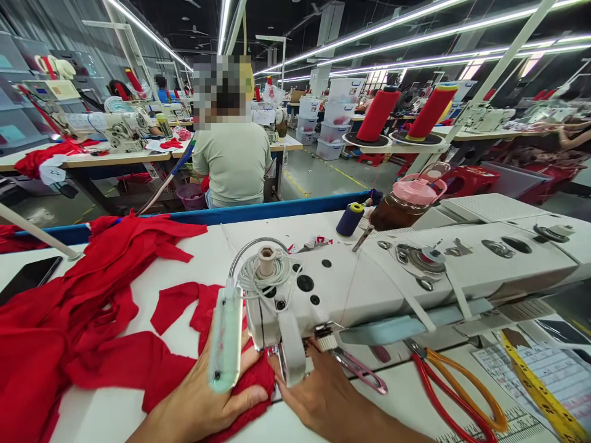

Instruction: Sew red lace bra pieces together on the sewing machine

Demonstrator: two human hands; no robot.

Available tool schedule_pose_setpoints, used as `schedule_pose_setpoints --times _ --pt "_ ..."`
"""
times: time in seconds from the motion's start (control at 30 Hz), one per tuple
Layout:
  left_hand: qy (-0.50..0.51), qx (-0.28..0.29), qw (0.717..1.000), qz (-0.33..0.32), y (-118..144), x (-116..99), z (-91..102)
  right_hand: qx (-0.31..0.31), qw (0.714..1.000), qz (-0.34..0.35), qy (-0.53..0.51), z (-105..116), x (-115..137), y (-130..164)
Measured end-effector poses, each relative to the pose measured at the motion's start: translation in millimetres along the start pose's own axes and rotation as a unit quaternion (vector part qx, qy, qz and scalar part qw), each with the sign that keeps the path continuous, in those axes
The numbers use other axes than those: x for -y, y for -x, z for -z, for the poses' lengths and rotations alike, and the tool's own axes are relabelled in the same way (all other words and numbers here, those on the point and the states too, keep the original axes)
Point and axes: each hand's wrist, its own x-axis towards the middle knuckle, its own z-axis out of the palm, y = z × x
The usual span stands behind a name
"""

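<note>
My left hand (196, 391) lies spread over red fabric (258, 381) beside the needle area of a white sewing machine (351, 289), its thumb pressing the cloth and some fingertips hidden by a lamp. My right hand (323, 387) is curled close to the presser foot, right of the fabric edge; the machine head covers part of its fingers, so what they grip is hidden. A small translucent lamp (225, 338) on a bendy neck hangs in front of the machine head. Thread snips with pink handles (364, 372) lie just beyond my right hand.
Red cut pieces (106, 307) heap on the left, near a black phone (30, 277). Large scissors (443, 381), a yellow tape measure (540, 387) and a written sheet (512, 363) lie right. Behind the machine are a navy thread cone (349, 219) and a pink-lidded jug (406, 200). A person (233, 160) sits ahead.
</note>
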Motion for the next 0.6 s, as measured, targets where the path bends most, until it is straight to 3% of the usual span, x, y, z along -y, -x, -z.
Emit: schedule_pose_setpoints --times 0.23,0.47,0.6 --pt "0.01 0.057 0.998 0.016 7 5 -6.3 -0.01 1.0 -0.01 0.004 2 1 -1" --pt "0.03 0.053 0.998 0.013 13 7 -19.0 0.039 0.999 -0.015 0.003 2 1 0" --pt "0.039 0.061 0.997 0.01 11 7 -17.2 0.028 0.999 -0.021 0.002 3 2 -1"
